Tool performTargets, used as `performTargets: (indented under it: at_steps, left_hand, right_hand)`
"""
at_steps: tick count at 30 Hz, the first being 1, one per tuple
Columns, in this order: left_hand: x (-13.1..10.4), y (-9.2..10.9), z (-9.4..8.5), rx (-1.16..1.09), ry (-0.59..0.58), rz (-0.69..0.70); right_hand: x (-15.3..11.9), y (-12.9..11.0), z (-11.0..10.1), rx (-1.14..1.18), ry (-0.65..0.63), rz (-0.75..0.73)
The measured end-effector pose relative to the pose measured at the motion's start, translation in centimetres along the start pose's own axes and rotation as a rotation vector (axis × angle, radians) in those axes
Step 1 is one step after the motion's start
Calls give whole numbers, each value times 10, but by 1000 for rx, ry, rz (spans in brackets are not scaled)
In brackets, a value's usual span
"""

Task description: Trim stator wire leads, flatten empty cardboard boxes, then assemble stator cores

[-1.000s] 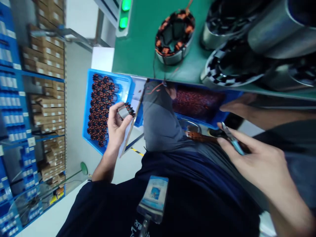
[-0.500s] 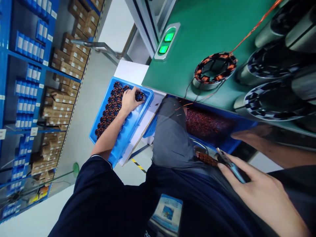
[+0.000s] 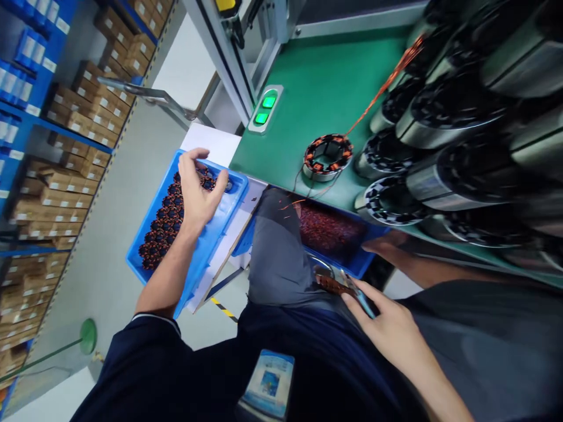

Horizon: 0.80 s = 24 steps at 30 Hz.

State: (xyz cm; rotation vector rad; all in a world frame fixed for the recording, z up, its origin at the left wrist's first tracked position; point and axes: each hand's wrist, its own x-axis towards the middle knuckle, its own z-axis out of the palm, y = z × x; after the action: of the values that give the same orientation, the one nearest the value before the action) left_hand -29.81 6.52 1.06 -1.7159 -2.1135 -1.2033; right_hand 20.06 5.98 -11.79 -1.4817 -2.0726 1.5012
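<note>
Spreads the left hand [image 3: 197, 193] above the blue tray [image 3: 220, 221], with thumb and fingers parted and apparently released from any load. Has small copper-wound stators [image 3: 165, 223] just below, packed in the tray; cannot tell about contact with any of them. Clasps light-blue-handled pliers [image 3: 364, 303] in the right hand [image 3: 389, 319], near the grey trouser leg [image 3: 277, 258]. Looks partway along, judging by the tray: filled in rows along one side, bare along the side nearer the leg. Has a larger stator ring [image 3: 325, 172] on the green workbench [image 3: 303, 88], apparently wound already, but with loose leads [image 3: 290, 205] hanging at the front edge and an orange wire bundle [image 3: 381, 89] running off behind. Has stacked stator cores [image 3: 435, 190] beside that, showing no clear copper, so seemingly unwound.
</note>
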Motion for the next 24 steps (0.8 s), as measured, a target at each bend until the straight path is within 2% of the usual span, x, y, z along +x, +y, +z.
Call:
performTargets:
  at_steps: [1, 3, 5, 7, 9, 11, 13, 15, 17, 19, 21, 22, 24]
  left_hand:
    - [4, 28, 7, -77, -40, 80]
    - [14, 81, 33, -164, -162, 179]
    - [24, 118, 68, -236, -249, 114]
    - [34, 137, 99, -302, -286, 15]
    - [39, 142, 111, -351, -292, -69]
    - [36, 143, 100, -388, -302, -132]
    - [21, 147, 72, -456, -330, -198]
    - [-4, 157, 42, -602, -378, -305]
    - [-37, 172, 21, -793, -481, -447]
    - [-71, 191, 13, -971, -661, -588]
    - [-99, 209, 15, -1110, -845, -649]
    - [-110, 218, 18, -1147, -910, -646]
    - [-123, 230, 25, -1155, -955, -572]
  right_hand:
    - [2, -5, 1, -4, 2, -12]
    - [3, -16, 3, 1, -14, -52]
    - [2, -25, 3, 14, -55, -99]
    - [-3, -31, 1, 22, -92, -136]
    - [-10, -31, -5, 32, -92, -149]
    - [-18, -26, -13, 58, -41, -138]
    - [-27, -22, -21, 98, 33, -111]
    - [-35, -25, -28, 149, 102, -100]
    - [-43, -38, -34, 209, 169, -143]
    - [-47, -63, -42, 263, 271, -225]
    - [-47, -92, -54, 280, 387, -294]
    - [-45, -107, -60, 266, 415, -310]
    - [-39, -131, -73, 222, 407, -341]
